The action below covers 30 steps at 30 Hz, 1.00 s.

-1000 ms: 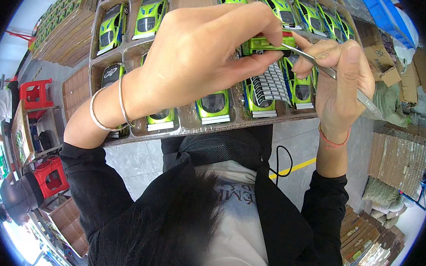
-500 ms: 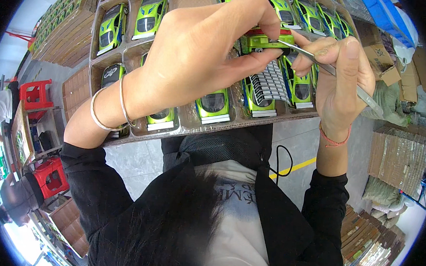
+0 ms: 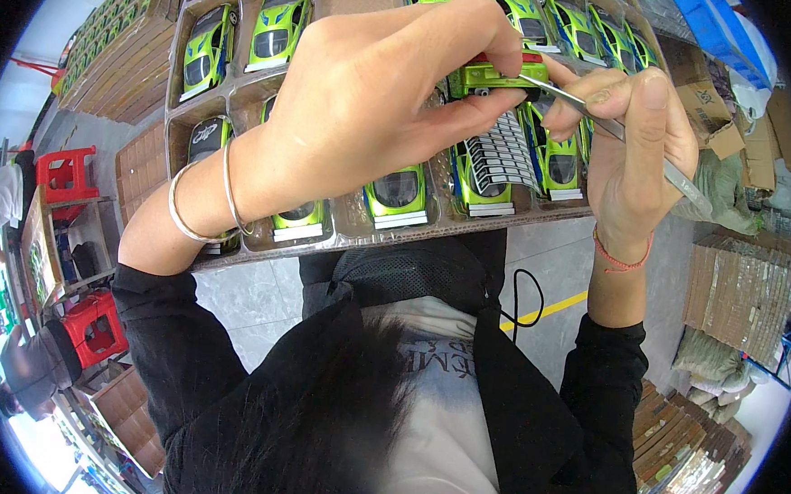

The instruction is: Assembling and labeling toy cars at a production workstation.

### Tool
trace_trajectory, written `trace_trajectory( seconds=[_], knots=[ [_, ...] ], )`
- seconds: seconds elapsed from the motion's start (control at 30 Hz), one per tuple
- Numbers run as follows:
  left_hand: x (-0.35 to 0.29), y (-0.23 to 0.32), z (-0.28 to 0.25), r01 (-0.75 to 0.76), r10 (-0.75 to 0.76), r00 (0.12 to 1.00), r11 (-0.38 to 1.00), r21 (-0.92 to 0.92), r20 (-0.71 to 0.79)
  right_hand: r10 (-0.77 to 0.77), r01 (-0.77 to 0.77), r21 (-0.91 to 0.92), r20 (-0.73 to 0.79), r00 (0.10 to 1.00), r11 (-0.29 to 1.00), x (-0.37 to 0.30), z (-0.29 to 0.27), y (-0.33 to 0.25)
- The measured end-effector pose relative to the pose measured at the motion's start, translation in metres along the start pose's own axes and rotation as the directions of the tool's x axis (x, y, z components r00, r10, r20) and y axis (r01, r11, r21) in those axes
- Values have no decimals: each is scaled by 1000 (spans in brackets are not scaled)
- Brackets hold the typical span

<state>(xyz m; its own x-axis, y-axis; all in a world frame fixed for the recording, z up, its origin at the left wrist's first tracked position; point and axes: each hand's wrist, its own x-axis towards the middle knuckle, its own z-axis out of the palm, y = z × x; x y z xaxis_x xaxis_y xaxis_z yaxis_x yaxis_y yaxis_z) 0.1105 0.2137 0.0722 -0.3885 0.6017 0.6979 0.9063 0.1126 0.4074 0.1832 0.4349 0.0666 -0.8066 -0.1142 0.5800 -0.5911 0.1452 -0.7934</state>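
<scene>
My left hand (image 3: 368,109) pinches a small green toy car (image 3: 489,77) between thumb and fingers, its red-trimmed end turned toward me. In my right hand (image 3: 642,144) is a slim pair of silver metal tweezers (image 3: 613,127), held like a pen. The tip touches or nearly touches the car's end, close to my left index fingertip; any small piece there is too hard to make out. Below the car, a sheet of black-and-white strip stickers (image 3: 502,158) lies over cars in the tray. My left hand and wrist hide part of the tray.
A cardboard tray (image 3: 341,244) with clear plastic compartments holds several green toy cars (image 3: 280,32). Stacked trays (image 3: 121,63) stand at the far left, near red stools (image 3: 94,328) and another person (image 3: 39,366). Cartons (image 3: 703,112) and flattened cardboard (image 3: 741,291) are piled on the right.
My left index finger has come down slightly toward the car's end and the tweezer tip. The car and both hands are otherwise almost still.
</scene>
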Motion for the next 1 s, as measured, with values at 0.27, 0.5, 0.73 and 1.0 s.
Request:
trace_trajectory(
  seconds=[0.27,0.5,0.73,1.0],
  knots=[
    [-2,-1,1,-4,3,1000,1000,25,15,-13,13,3,7,1000,1000,0,-2,2],
    [-2,-1,1,-11,11,1000,1000,8,-5,-6,7,-16,10,1000,1000,0,-1,1],
    [-2,-2,-14,-56,54,998,997,59,30,102,-87,100,-156,982,991,7,-15,-13],
    [-5,-42,-35,23,9,995,952,305,-103,372,-364,120,-42,927,923,-3,6,5]
  ],
)
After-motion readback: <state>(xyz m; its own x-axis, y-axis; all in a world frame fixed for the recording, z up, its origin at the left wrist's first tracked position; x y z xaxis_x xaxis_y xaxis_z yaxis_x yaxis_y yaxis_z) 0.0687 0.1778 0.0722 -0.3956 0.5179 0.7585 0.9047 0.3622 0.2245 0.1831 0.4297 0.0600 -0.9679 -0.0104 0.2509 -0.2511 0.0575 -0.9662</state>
